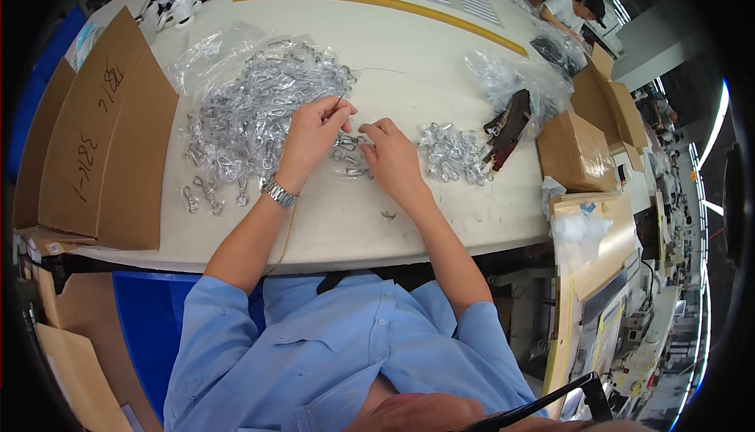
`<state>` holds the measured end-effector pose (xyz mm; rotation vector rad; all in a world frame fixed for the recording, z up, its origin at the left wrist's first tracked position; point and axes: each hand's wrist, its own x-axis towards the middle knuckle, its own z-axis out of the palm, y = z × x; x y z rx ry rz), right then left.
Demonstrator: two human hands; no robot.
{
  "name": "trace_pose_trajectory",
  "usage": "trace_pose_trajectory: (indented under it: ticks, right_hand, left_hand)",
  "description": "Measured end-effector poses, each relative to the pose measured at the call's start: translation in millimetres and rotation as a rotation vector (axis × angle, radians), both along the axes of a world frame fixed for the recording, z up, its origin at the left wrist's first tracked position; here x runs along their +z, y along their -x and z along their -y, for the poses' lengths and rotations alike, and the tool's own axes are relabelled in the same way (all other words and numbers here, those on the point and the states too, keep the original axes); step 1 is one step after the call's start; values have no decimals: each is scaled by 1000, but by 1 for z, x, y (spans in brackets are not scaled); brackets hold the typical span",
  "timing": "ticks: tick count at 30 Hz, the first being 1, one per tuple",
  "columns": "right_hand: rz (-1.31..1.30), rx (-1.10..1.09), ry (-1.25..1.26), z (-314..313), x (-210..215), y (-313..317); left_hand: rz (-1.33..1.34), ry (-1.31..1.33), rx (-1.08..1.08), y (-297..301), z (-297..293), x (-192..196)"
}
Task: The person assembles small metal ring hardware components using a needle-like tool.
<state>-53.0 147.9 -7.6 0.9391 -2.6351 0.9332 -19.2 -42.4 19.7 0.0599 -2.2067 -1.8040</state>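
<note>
Both hands (350, 137) pinch small clips (350, 153) between clip heap (252, 117) and smaller pile (452, 153).

A cream worktop (409, 78) edged by a yellow strip (377, 1) is recorded, with shiny silver metal clasps (252, 117), brown cardboard sheets (102, 141), dark brown straps (510, 127) and a light blue shirt (338, 345).

Shiny metal clasps (252, 117) in glossy clear plastic; matt cardboard box (102, 141).

Brown cardboard sheets (102, 133) far left; brown cartons (578, 149) right; clear plastic bags (515, 78).
</note>
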Motion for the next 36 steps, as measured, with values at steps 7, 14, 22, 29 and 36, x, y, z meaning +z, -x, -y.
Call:
trace_pose_trajectory:
  ticks: [7, 14, 22, 29, 36]
  right_hand:
    - [-73, 94, -238, 23, -6, 31]
    - [95, 39, -172, 13, 8, 23]
    - [633, 18, 437, -6, 23, 20]
    - [876, 113, 812, -12, 23, 17]
    - [817, 119, 758, -8, 21, 46]
  left_hand:
    - [-11, -37, 10, 2, 3, 3]
    - [-3, 2, 21, 0, 2, 8]
    - [-106, 88, -15, 3, -1, -18]
    - [286, -403, -375, -1, -8, -8]
    - [342, -661, -488, 6, 6, -17]
